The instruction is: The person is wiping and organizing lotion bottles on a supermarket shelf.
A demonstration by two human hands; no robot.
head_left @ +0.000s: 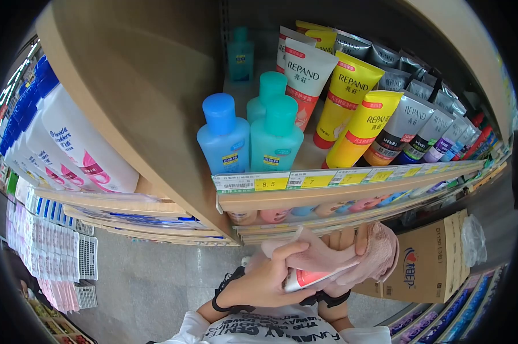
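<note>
Gripping red-and-white tube (pixel 308 277): left hand (pixel 262 285) | clutching pink cloth (pixel 379 252): right hand (pixel 346 238) | cloth against tube

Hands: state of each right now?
Left hand: closed, holding the tube.
Right hand: closed on the cloth, partly hidden by it.

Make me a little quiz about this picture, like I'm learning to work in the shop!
1. True or false: the right hand holds a pink cloth.
2. What is in the left hand?
a) a blue bottle
b) a white-and-red tube
c) a cardboard box
3. Fill the gap: the yellow price label under the green bottles reads ____.

Key:
1. True
2. b
3. 8.5
</note>
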